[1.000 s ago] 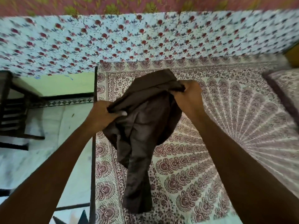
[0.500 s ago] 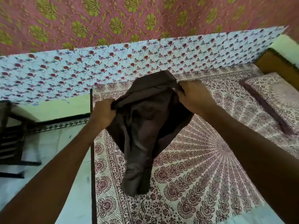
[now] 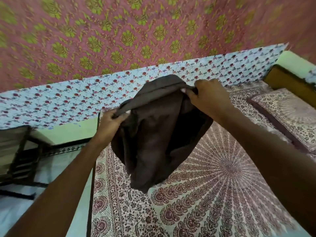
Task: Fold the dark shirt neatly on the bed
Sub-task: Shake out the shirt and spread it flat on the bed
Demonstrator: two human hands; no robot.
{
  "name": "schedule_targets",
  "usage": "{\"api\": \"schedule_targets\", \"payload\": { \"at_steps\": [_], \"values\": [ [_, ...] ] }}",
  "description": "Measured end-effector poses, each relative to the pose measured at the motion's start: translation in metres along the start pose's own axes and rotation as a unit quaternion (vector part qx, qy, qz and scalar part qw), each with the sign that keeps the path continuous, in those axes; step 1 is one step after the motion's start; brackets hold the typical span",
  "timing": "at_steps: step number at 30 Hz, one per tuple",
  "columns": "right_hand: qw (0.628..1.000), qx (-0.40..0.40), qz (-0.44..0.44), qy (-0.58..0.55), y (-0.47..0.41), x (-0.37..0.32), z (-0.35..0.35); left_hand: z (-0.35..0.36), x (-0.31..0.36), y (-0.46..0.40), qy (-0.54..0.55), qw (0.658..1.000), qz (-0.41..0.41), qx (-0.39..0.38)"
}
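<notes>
Wall hanging [image 3: 119,35]: pink cloth with green flower motifs, fills the top of the view, blurred
Bed [image 3: 213,194]: covered by a printed sheet with a radiating maroon pattern and a floral border; takes up the lower right
Floral cloth [image 3: 59,101]: pale blue band with small red flowers, runs along the far edge of the bed below the pink hanging
Floor [image 3: 20,211]: pale, to the left of the bed
Pillow [image 3: 290,117]: same maroon print as the sheet, lies at the right end of the bed
Chair [image 3: 22,151]: dark frame with slats, stands on the floor at the far left
Shirt [image 3: 153,139]: dark brown, bunched, held up in the air above the bed; its lowest fold hangs over the sheet, whether touching it cannot be told
Right hand [image 3: 208,98]: fingers pinched tight on the shirt's upper edge, higher of the 2 hands
Left hand [image 3: 111,122]: fingers clenched on the same upper edge, lower and to the left
</notes>
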State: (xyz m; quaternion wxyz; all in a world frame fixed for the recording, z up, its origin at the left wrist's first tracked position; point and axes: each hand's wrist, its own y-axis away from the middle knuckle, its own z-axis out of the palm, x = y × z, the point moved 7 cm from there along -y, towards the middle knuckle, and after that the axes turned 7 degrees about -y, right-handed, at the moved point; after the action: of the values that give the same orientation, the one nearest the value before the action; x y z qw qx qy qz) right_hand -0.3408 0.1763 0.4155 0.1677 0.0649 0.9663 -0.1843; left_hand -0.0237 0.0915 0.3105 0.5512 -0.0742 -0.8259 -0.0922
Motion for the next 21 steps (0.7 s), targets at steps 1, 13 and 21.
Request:
{"api": "schedule_targets", "payload": {
  "at_steps": [1,13,21],
  "values": [
    [1.0,0.001,0.001,-0.006,-0.001,0.012,-0.011,0.014,0.012,0.01,-0.087,0.996,0.033,-0.011],
    [0.99,0.011,-0.087,-0.107,0.004,0.088,-0.116,0.077,0.074,0.06,-0.257,0.954,0.056,0.143],
    [0.965,-0.215,-0.097,0.114,0.016,0.161,-0.118,0.101,0.095,0.065,-0.033,0.986,0.007,-0.164]
  ]
}}
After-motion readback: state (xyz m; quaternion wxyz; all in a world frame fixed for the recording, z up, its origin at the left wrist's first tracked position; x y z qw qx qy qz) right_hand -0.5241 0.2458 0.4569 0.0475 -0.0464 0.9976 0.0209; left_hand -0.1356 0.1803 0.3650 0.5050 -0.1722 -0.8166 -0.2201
